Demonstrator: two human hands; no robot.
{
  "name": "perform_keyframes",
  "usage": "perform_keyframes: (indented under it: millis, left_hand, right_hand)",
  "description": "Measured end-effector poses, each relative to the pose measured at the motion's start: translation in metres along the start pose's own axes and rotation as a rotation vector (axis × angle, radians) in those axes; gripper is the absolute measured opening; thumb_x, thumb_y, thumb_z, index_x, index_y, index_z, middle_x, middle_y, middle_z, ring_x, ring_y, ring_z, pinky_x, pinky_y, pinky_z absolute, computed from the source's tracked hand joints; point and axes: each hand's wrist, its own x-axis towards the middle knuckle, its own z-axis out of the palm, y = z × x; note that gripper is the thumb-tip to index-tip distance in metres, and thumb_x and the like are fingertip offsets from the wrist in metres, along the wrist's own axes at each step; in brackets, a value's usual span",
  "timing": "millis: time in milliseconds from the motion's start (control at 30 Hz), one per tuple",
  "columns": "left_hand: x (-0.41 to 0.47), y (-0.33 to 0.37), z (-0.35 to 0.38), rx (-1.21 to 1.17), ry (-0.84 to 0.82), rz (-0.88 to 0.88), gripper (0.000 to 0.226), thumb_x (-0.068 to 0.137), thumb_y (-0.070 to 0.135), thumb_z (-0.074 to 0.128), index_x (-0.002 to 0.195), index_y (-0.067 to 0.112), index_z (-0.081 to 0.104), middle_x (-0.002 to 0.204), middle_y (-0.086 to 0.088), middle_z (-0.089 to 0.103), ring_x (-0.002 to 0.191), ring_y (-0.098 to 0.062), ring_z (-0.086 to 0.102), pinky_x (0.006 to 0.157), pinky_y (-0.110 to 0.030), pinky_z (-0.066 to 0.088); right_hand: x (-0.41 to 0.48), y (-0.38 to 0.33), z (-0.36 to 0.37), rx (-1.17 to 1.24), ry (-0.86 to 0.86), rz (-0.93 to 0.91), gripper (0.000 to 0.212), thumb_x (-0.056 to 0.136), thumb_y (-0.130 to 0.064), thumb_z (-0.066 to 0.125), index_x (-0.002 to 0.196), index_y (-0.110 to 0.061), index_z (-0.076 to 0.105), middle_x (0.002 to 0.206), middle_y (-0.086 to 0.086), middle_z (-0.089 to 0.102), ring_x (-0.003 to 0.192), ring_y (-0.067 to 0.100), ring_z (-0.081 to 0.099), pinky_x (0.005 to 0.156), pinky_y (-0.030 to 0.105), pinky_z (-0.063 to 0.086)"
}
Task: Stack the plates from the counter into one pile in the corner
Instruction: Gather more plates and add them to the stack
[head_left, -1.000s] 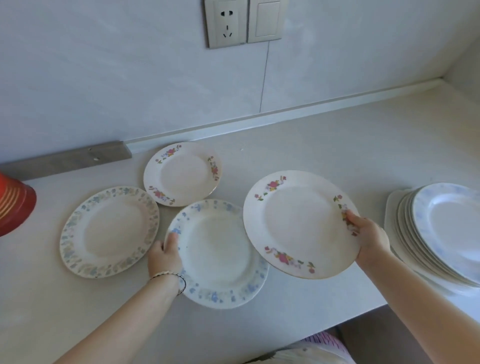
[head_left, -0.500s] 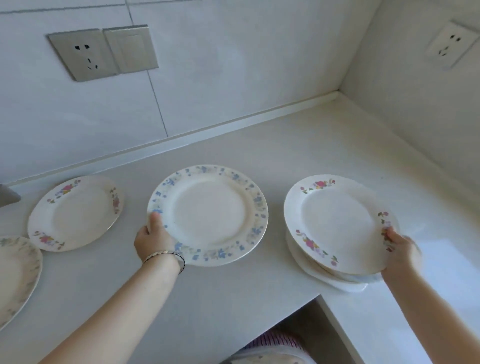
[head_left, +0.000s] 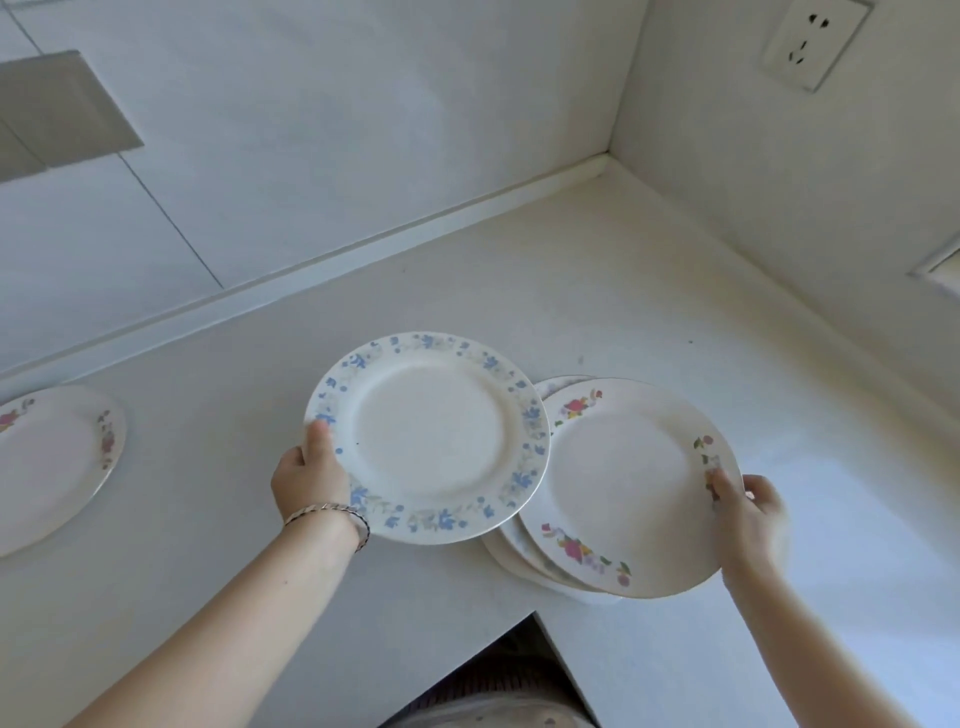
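Observation:
My left hand (head_left: 307, 477) grips the left rim of a white plate with a blue flower border (head_left: 427, 437), held above the counter, its right edge overlapping the pile. My right hand (head_left: 748, 506) holds the right rim of a pink-flowered plate (head_left: 631, 486) that lies on top of the pile of plates (head_left: 511, 551) near the counter's inner front corner. Another pink-flowered plate (head_left: 52, 460) lies flat at the far left.
The white counter (head_left: 597, 291) runs into a wall corner at the back right. A socket (head_left: 813, 39) is on the right wall and a grey switch plate (head_left: 57, 111) on the back wall. The counter's cut-out front edge (head_left: 540, 618) is just below the pile.
Both plates travelled right. The pink-flowered plate has come down onto the pile, and the blue-bordered plate has moved up beside it, overlapping its left edge.

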Motion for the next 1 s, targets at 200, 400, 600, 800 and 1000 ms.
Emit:
perform_keyframes:
  millis: [200, 400, 600, 800, 1000]
  left_hand:
    - [-0.003, 0.013, 0.003, 0.048, -0.033, 0.051, 0.047, 0.092, 0.035, 0.049, 0.056, 0.01, 0.033, 0.058, -0.004, 0.036, 0.05, -0.017, 0.034, 0.046, -0.024, 0.028]
    - [-0.002, 0.021, -0.004, 0.045, -0.064, 0.06, 0.045, 0.093, 0.033, 0.049, 0.057, 0.01, 0.034, 0.058, -0.005, 0.036, 0.049, -0.02, 0.033, 0.046, -0.025, 0.028]
    - [0.007, 0.024, -0.009, 0.067, -0.07, 0.071, 0.046, 0.092, 0.034, 0.05, 0.057, 0.01, 0.032, 0.057, -0.006, 0.034, 0.049, -0.021, 0.031, 0.041, -0.023, 0.033]
    - [0.009, 0.022, -0.012, 0.059, -0.097, 0.066, 0.048, 0.092, 0.034, 0.051, 0.057, 0.012, 0.028, 0.058, -0.004, 0.029, 0.05, -0.021, 0.027, 0.047, -0.029, 0.024]
    - [0.001, 0.016, 0.0, 0.08, -0.207, 0.057, 0.043, 0.091, 0.034, 0.052, 0.061, 0.01, 0.034, 0.061, -0.006, 0.036, 0.056, -0.023, 0.035, 0.05, -0.027, 0.028]
  right_hand:
    - [-0.005, 0.008, -0.001, -0.249, 0.066, -0.131, 0.028, 0.091, -0.041, 0.047, 0.1, -0.015, 0.054, 0.072, -0.002, 0.052, 0.076, 0.029, 0.053, 0.057, 0.031, 0.035]
    - [-0.002, 0.015, 0.01, -0.495, 0.062, -0.14, 0.047, 0.089, -0.051, 0.043, 0.117, -0.016, 0.058, 0.095, 0.013, 0.064, 0.096, 0.035, 0.058, 0.068, 0.034, 0.043]
    - [-0.002, 0.002, 0.031, -0.496, -0.115, -0.157, 0.064, 0.087, -0.038, 0.054, 0.142, -0.012, 0.033, 0.141, 0.016, 0.04, 0.129, 0.033, 0.037, 0.106, 0.044, 0.033]
    - [-0.008, -0.006, 0.038, -0.491, -0.166, -0.119, 0.068, 0.088, -0.034, 0.056, 0.145, -0.014, 0.026, 0.144, 0.013, 0.037, 0.122, 0.033, 0.047, 0.097, 0.041, 0.04]
    - [-0.019, -0.038, 0.041, -0.573, -0.142, -0.293, 0.053, 0.092, -0.035, 0.049, 0.136, -0.007, 0.04, 0.125, 0.016, 0.053, 0.125, 0.033, 0.042, 0.101, 0.04, 0.035]
